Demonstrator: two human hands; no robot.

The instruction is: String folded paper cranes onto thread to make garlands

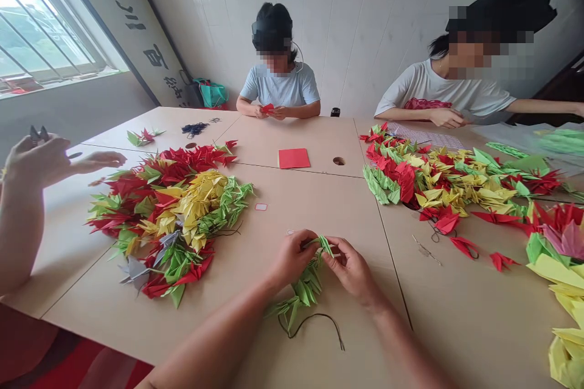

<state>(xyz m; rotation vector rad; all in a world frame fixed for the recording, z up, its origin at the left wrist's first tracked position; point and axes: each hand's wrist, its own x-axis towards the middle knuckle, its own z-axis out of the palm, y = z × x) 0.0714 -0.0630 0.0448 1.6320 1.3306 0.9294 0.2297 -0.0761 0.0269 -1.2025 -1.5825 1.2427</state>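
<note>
White tiled wall (351, 24) across the back; barred window (41, 24) at L lets in daylight; pale wall w/ big black characters (141, 42) next to it; teal bag (210, 93) by the corner; tan table (319, 140) of joined sections fills the rm.

Passage along the tabletop (456, 322) rightward; paper crane heaps (173, 225) block left and ahead.

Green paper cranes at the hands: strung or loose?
Strung: the green paper cranes bunch along a dark cord trailing below them, held by the left hand and right hand.
</note>
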